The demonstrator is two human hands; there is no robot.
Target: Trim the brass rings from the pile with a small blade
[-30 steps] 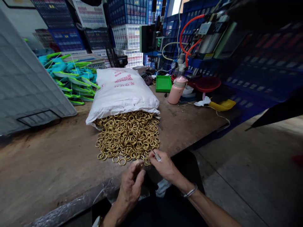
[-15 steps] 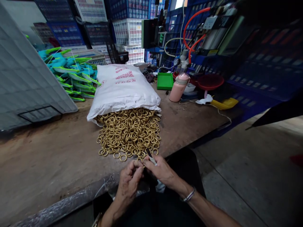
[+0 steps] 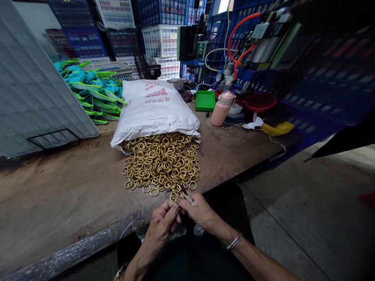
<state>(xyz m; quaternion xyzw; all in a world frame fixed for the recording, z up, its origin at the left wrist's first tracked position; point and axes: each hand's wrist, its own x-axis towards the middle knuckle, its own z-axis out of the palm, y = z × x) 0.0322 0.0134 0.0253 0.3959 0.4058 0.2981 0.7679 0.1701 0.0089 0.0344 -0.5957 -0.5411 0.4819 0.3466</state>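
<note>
A heap of several gold rings [image 3: 162, 160] spills from the open mouth of a white sack [image 3: 155, 107] onto the brown workbench [image 3: 67, 195]. Both my hands meet at the bench's near edge, just below the heap. My left hand [image 3: 164, 222] is closed in a pinch on a small thing, apparently a ring, mostly hidden by the fingers. My right hand [image 3: 197, 212] is closed around a small thin blade-like tool [image 3: 185, 194] whose tip points up toward the rings. A bracelet sits on my right wrist.
A grey panel [image 3: 32, 97] leans at the left. Teal and green plastic parts [image 3: 90, 91] lie behind it. A pink bottle [image 3: 222, 108], green tray [image 3: 204, 100], red bowl [image 3: 260, 101] and yellow scoop [image 3: 277, 128] stand at back right. Stacked crates and a machine with red hoses fill the background.
My hands drew together at the bench edge, the right moving slightly left and down from the heap. The view shifted a little.
</note>
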